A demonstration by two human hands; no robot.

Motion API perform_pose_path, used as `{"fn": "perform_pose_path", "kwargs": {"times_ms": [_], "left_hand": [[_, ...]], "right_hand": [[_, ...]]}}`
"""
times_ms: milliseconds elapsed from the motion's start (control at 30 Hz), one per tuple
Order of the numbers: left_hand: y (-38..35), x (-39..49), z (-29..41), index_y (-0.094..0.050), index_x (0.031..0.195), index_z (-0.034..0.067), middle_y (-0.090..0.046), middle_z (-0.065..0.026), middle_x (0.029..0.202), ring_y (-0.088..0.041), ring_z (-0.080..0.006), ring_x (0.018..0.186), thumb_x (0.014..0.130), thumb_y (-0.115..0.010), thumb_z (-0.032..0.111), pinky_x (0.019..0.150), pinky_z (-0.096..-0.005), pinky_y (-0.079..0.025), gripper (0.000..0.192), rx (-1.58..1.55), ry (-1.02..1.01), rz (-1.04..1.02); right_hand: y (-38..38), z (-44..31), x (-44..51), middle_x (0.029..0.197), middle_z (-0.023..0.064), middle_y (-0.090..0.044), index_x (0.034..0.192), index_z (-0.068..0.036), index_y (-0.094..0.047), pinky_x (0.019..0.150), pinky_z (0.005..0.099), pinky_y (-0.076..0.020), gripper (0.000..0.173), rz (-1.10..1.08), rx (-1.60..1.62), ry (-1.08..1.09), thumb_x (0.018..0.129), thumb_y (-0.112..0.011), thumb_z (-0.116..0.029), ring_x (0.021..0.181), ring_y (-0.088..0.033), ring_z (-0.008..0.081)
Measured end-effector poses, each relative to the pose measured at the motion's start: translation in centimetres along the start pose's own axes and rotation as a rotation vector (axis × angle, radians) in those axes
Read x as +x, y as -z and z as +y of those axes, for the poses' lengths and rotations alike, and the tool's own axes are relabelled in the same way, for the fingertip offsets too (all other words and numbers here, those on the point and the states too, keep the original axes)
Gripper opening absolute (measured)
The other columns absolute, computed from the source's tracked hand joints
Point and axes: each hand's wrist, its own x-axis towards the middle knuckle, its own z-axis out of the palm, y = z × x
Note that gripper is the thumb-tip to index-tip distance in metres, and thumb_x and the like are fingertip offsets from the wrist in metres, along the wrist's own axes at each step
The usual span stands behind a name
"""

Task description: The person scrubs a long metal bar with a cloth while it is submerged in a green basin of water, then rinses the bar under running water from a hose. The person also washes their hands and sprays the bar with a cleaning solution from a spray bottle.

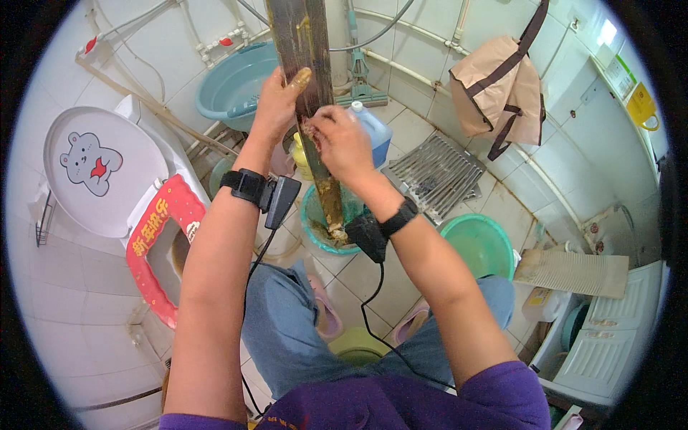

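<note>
A long, dark, greasy panel (305, 43) leans upright in front of me, streaked with yellow-brown grime. My left hand (274, 105) grips its left edge, the thumb on the front face and stained brown. Against the panel's middle, my right hand (346, 142) pinches a small brownish wad (308, 129); blur hides what the wad is made of. Below both hands, the panel's lower end rests inside a teal plastic basin (305, 220), with pale and brown residue around its tip.
A blue-liquid jug (379, 134) and a metal grate (438, 172) lie right of the panel. Nearer are a green basin (481, 244) and a washboard (572, 271). A toilet with a red seat cover (156, 258) stands left. A blue tub (231, 88) sits behind.
</note>
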Motion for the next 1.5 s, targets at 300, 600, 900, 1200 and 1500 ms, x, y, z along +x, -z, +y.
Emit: {"fn": "perform_pose_path", "kwargs": {"times_ms": [300, 600, 900, 1200, 1500], "left_hand": [[0.3, -1.2, -2.0, -0.05, 0.102, 0.003, -0.055, -0.0011, 0.092, -0.046, -0.0073, 0.083, 0.085, -0.053, 0.028, 0.073, -0.0236, -0.039, 0.03, -0.341, 0.099, -0.04], [-3.3, -2.7, -0.3, -0.052, 0.098, 0.001, -0.056, -0.0011, 0.087, -0.048, -0.0071, 0.077, 0.084, -0.05, 0.013, 0.067, -0.0219, -0.041, 0.019, -0.024, 0.001, 0.023], [-3.6, -2.2, -1.6, -0.055, 0.098, -0.001, -0.06, -0.0049, 0.081, -0.051, -0.0087, 0.071, 0.082, -0.049, 0.009, 0.064, -0.0255, -0.043, 0.02, 0.096, 0.031, -0.032], [-3.7, -2.3, -0.7, -0.056, 0.092, -0.002, -0.06, -0.0084, 0.079, -0.052, -0.0146, 0.068, 0.079, -0.055, 0.019, 0.063, -0.0302, -0.042, 0.024, 0.312, 0.028, 0.156], [-3.8, -3.9, -0.8, -0.051, 0.088, 0.0, -0.055, -0.0251, 0.078, -0.052, -0.0414, 0.077, 0.075, -0.053, 0.012, 0.063, -0.0448, -0.042, 0.018, 0.668, -0.264, 0.11]], "right_hand": [[4.2, -1.0, 4.7, 0.085, 0.0049, -0.059, 0.096, 0.003, -0.056, 0.067, 0.0223, -0.0441, 0.019, -0.013, 0.684, -0.255, 0.079, -0.048, 0.004, 0.075, -0.053, 0.0084], [3.5, -1.6, 5.4, 0.086, 0.0092, -0.061, 0.098, 0.003, -0.055, 0.067, 0.0254, -0.0465, 0.021, 0.15, 0.574, -0.269, 0.078, -0.05, 0.004, 0.078, -0.057, 0.0133], [5.7, -0.1, 3.4, 0.073, 0.0137, -0.061, 0.09, 0.001, -0.06, 0.06, 0.0285, -0.0451, 0.025, -0.021, 0.401, -0.471, 0.067, -0.063, -0.008, 0.063, -0.058, 0.0206], [5.8, -2.4, 2.6, 0.065, 0.0212, -0.057, 0.082, -0.002, -0.052, 0.057, 0.0444, -0.0458, 0.015, -0.103, -0.295, -0.281, 0.072, -0.056, -0.013, 0.064, -0.057, 0.0385], [4.1, -1.8, 3.4, 0.067, 0.0227, -0.057, 0.077, 0.003, -0.063, 0.062, 0.0386, -0.0469, 0.016, 0.006, 0.017, -0.307, 0.071, -0.055, -0.01, 0.065, -0.058, 0.0365]]}}
